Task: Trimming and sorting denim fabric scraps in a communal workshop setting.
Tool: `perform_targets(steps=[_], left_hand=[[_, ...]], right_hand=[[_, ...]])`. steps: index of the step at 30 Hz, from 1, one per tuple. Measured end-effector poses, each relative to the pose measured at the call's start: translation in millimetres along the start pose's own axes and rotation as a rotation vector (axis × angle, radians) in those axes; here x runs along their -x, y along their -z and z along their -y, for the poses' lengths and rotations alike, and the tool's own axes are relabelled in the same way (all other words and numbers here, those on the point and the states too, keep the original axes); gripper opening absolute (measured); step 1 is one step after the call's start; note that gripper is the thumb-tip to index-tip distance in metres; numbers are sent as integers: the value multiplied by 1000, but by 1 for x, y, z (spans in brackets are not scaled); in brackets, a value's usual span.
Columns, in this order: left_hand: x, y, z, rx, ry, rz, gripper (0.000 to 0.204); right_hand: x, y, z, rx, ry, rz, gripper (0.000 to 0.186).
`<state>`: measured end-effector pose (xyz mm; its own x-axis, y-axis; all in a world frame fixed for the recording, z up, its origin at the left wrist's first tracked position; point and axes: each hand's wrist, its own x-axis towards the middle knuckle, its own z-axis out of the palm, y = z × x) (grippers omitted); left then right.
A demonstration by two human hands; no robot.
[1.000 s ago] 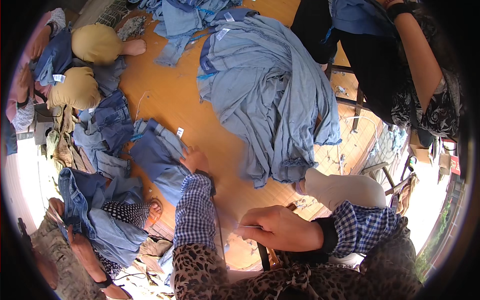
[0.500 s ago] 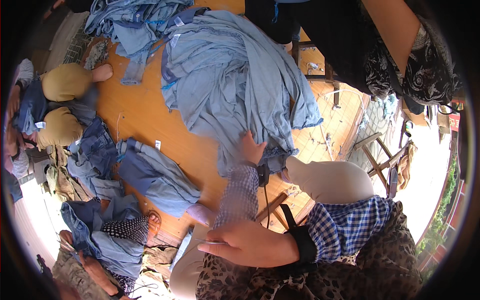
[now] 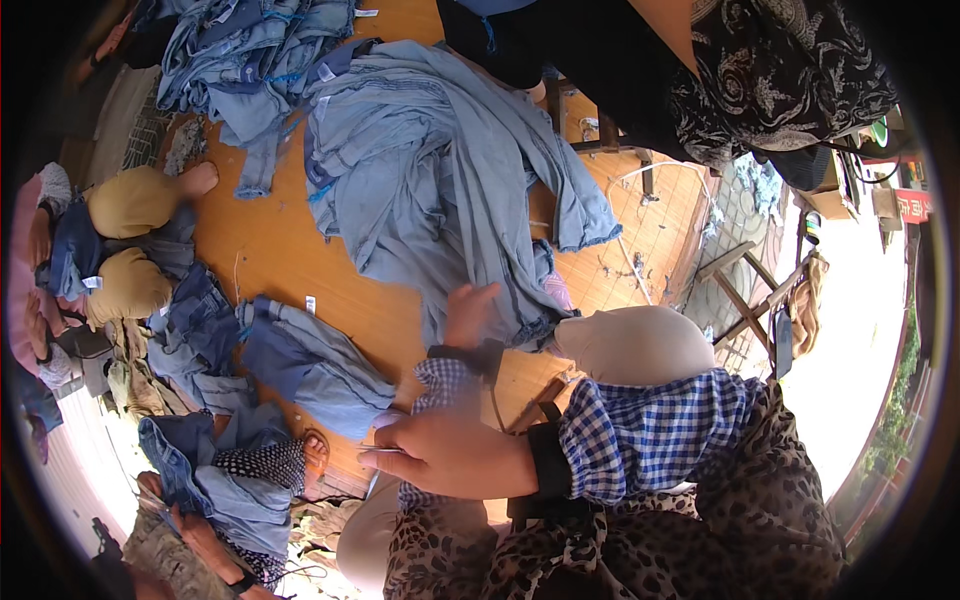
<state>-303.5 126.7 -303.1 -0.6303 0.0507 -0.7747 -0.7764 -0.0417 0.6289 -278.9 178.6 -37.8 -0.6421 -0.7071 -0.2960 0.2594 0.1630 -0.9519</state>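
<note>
At denim pile (image 3: 430,190), left hand (image 3: 467,317) stretched forward, blurred, grip unclear; right hand (image 3: 455,455) turned inward, pinching metal tool (image 3: 380,449)

Two bare hands, one left hand (image 3: 468,315) and one right hand (image 3: 455,460); two blue-and-white checked cloth sleeves (image 3: 660,430); one thin silvery metal tool (image 3: 378,449); two large rumpled heaps of pale-blue denim (image 3: 430,190); one cross-legged brown wooden stool (image 3: 738,300); two rounded mustard-clothed knees (image 3: 133,202).

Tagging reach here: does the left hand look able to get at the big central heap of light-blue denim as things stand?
Most likely yes: the left hand is at the near edge of the heap, with nothing visible between them, and the right hand sits clear. Blur hides whether they touch.
</note>
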Motion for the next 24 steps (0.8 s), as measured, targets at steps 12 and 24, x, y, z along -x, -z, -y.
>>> perform_targets(steps=[12,24], left_hand=[[196,135,-64,546,-119,-92,47],[298,181,-45,569,-324,28,36]], right_hand=[[-26,64,3,-132,-13,-469,38],[-8,-11,-40,24,-139,53,35]])
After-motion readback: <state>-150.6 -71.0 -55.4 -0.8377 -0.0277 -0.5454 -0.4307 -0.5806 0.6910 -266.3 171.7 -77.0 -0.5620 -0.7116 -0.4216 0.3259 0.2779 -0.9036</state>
